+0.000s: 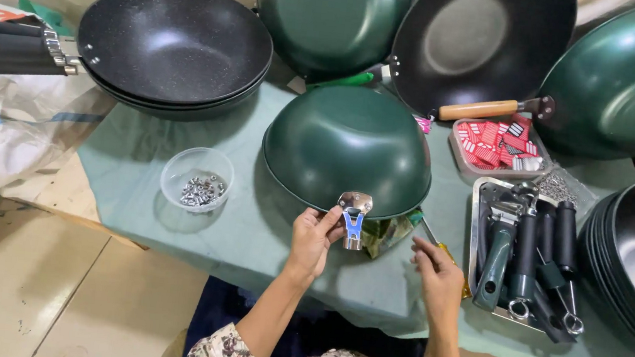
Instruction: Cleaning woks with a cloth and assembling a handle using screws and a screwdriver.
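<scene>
Green-clothed table before us: our left hand pinches the metal handle bracket of the overturned green wok, steadying it. Our right hand grips a screwdriver just beside; handle tray farther right.

A surface under a pale green cloth carries an upturned green wok, stacked black woks, a clear bowl of nuts, a tray of handles and a small box of red packets
</scene>
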